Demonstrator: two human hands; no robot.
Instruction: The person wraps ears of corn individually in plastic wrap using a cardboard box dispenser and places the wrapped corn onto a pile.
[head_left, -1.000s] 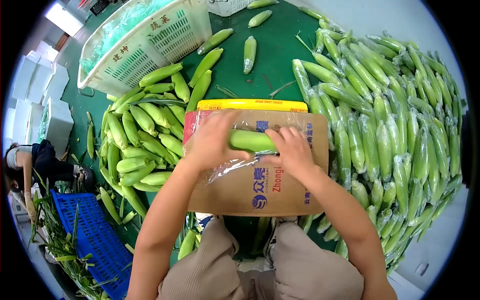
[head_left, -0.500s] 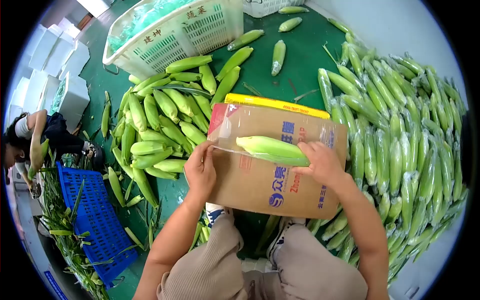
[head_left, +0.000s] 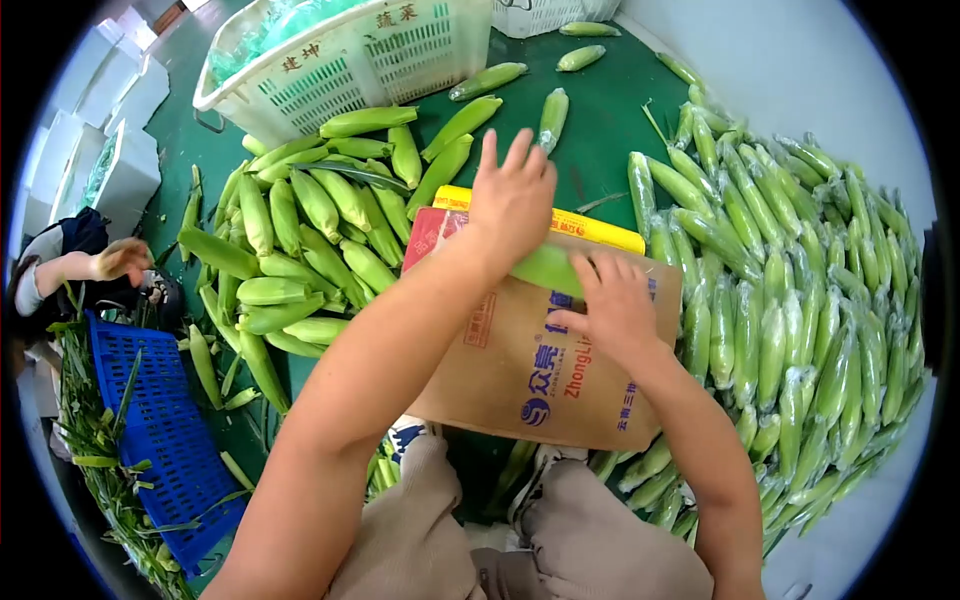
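Note:
An ear of corn (head_left: 548,269) in its green husk lies on the brown cardboard box (head_left: 500,375), partly hidden by my hands. My left hand (head_left: 512,195) stretches over the corn's left part toward the box's far edge, palm down with fingers apart. At the corn's right end is my right hand (head_left: 618,305), fingers spread, touching or just beside it; which one I cannot tell. Along the box's far edge runs a yellow printed wrap carton (head_left: 600,231). Any clear film around the corn is hard to make out.
Unwrapped corn (head_left: 315,205) is heaped at left, film-wrapped corn (head_left: 800,300) at right. A white crate (head_left: 345,70) holding green plastic stands behind. At left are a blue crate (head_left: 160,430), husk scraps and another person's hand (head_left: 122,260). White boxes (head_left: 130,170) are stacked farther back.
My left hand has let go of the film edge and moved forward and right over the corn. My right hand has opened at the corn's end. The other person's hand no longer holds an ear.

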